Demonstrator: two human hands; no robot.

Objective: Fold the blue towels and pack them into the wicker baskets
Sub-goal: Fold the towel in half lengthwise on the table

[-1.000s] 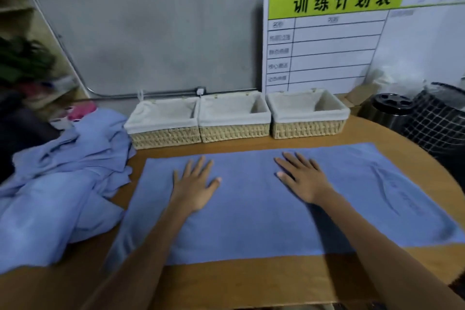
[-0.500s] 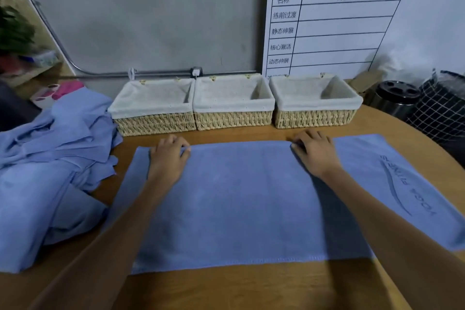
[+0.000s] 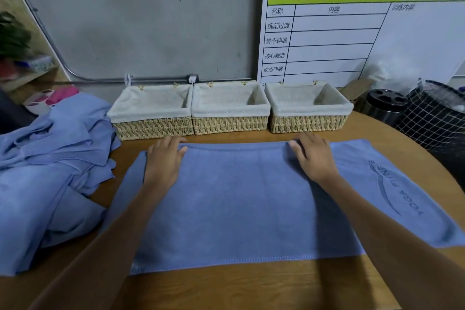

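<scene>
The flat rectangular blue terry towel [image 3: 246, 204] lies spread on the round wooden bench [image 3: 251, 287], its far edge pinched in each grip, left hand [image 3: 163, 161] and right hand [image 3: 313, 156], just short of three cloth-lined wicker baskets [image 3: 230, 108], with a crumpled blue towel heap [image 3: 47, 171] left of the left grip.
</scene>
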